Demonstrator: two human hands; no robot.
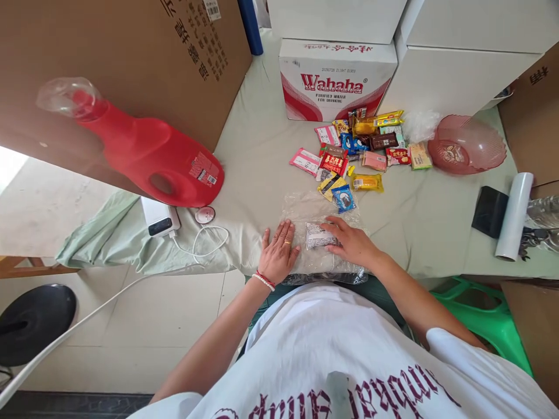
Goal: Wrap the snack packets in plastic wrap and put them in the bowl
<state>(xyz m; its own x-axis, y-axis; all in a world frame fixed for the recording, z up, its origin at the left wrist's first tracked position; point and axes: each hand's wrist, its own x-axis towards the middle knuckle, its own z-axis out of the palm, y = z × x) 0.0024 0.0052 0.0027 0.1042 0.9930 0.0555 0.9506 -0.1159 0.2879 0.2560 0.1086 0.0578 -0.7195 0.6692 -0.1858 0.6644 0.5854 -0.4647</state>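
Note:
A clear plastic bag (301,201) lies spread on the cloth at the table's front edge. My left hand (278,251) rests flat on its left side, fingers stretched out and holding nothing. Between the thumb and fingers of my right hand (353,241) is a white snack packet (318,235) with small dark print, lying flat on the bag. My right fingers cover its right end. Just beyond are a blue snack packet (343,199) and a yellow-and-black packet (331,185). A yellow-wrapped snack (367,183) lies to their right.
Several wrapped snacks (334,164) lie heaped before a Wahaha water box (336,87). A pink bowl (469,145) and white roll (515,216) stand right. Left are a red bottle (152,145), a power bank (159,216) with a cable, and a cardboard box (131,46).

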